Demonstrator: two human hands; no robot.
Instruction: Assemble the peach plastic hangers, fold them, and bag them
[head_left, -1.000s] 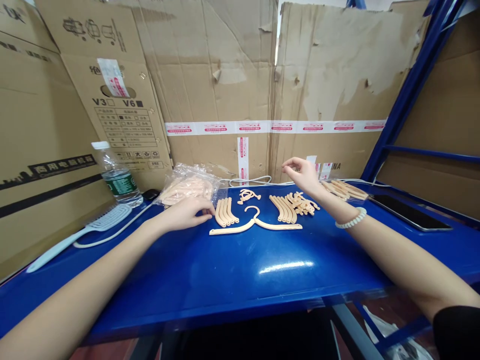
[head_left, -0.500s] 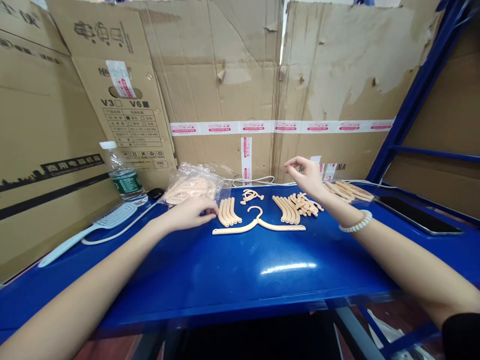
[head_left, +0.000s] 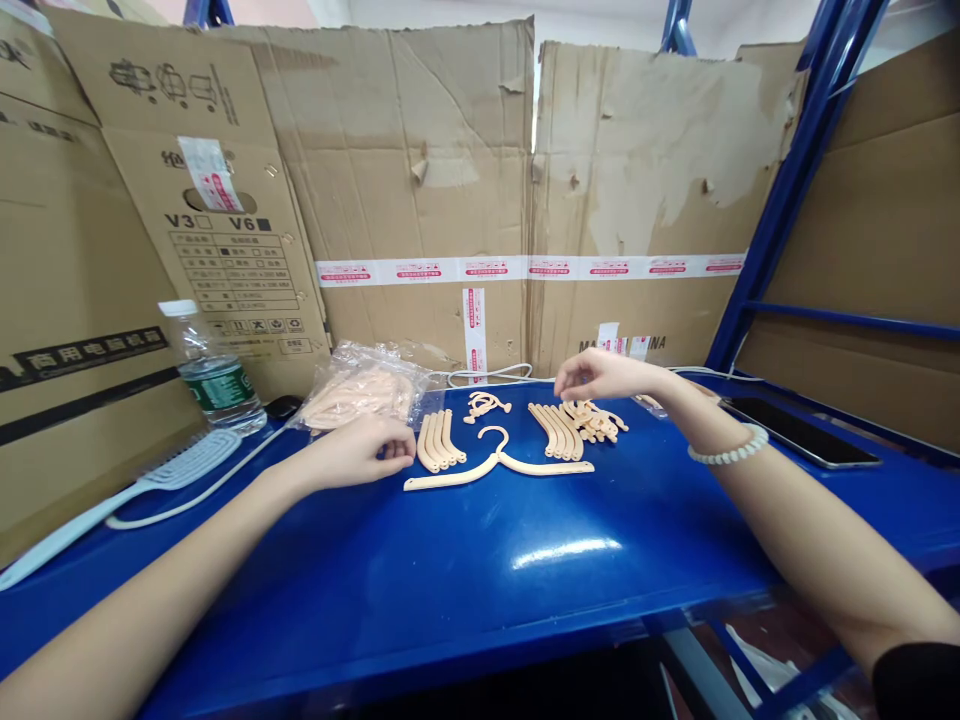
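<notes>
An assembled peach plastic hanger (head_left: 499, 463) lies on the blue table (head_left: 480, 560). Behind it are a row of curved arm pieces (head_left: 439, 441) on the left, several small hook pieces (head_left: 484, 405) in the middle, another row of arm pieces (head_left: 556, 431) and a heap of small parts (head_left: 596, 420) on the right. My left hand (head_left: 358, 451) rests on the table just left of the left arm pieces, fingers curled, fingertips close to them. My right hand (head_left: 596, 374) hovers above the right arm pieces, thumb and fingers pinched; nothing is seen in the pinch.
A clear bag of more peach parts (head_left: 360, 387) lies at the back left. A water bottle (head_left: 211, 369), a light blue hairbrush (head_left: 120, 492) and a white cable (head_left: 187, 490) sit at the left. A phone (head_left: 799, 432) lies at the right. Cardboard walls (head_left: 450, 180) stand behind.
My right hand has come down and leftward, from raised above the small parts to just over the right arm pieces. My left hand has barely moved. The view shifted slightly.
</notes>
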